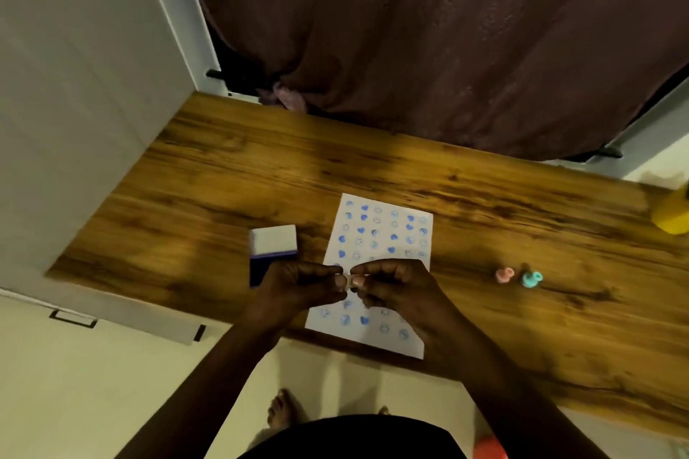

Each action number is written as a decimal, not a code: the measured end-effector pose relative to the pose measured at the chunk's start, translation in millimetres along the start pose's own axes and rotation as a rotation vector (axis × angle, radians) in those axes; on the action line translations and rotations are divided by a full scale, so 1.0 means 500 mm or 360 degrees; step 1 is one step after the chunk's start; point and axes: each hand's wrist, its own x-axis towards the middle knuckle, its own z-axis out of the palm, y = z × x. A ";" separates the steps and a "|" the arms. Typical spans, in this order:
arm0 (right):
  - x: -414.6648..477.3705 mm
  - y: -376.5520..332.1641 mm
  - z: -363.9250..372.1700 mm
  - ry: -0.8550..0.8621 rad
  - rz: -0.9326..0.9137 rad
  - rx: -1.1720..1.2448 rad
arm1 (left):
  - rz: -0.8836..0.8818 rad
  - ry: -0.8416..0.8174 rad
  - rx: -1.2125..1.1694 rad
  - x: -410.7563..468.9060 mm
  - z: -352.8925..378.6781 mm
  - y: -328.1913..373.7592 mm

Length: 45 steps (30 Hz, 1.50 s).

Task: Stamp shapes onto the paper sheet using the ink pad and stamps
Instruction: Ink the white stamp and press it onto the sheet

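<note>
- We hold a small pale stamp (350, 280) between both hands, above the lower middle of the paper sheet (376, 272), which lies flat on the wooden table (484, 220).
- We judge that this stamp is very light and hard, probably plastic, and small enough to slip from the fingers; it is best taken by its narrow stem, with the printing face kept free of the skin.
- Our left hand (298, 291) has the fingers curled in and pressed close together, with the thumb and first finger pinching the left side of the stamp.
- Our right hand (395, 287) is curled in the same way, its fingertips pinching the right side; the other fingers are folded and touch nothing that we can see.
- The picture is blurred, so we cannot tell which shape the stamp carries, or which way its face points.
- The ink pad (274, 253) stands open just left of the left hand, its white lid raised.
- The paper is thin and light; we think it can slide or lift with a sticky stamp. It already carries many rows of blue marks.
- A pink stamp (504, 274) and a teal stamp (531, 279) stand near each other, well apart to the right of the sheet.
</note>
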 end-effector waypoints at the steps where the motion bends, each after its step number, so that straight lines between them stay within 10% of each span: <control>1: 0.007 -0.003 0.007 -0.0007 -0.0035 -0.0054 | 0.0019 0.0025 -0.0033 -0.005 -0.015 0.002; 19: 0.193 0.001 0.228 -0.0131 -0.0404 -0.1731 | 0.0063 0.0704 -0.0249 -0.071 -0.283 -0.014; 45: 0.212 0.004 0.280 -0.0130 -0.0353 -0.2208 | 0.0031 0.0601 -0.0160 -0.050 -0.287 -0.028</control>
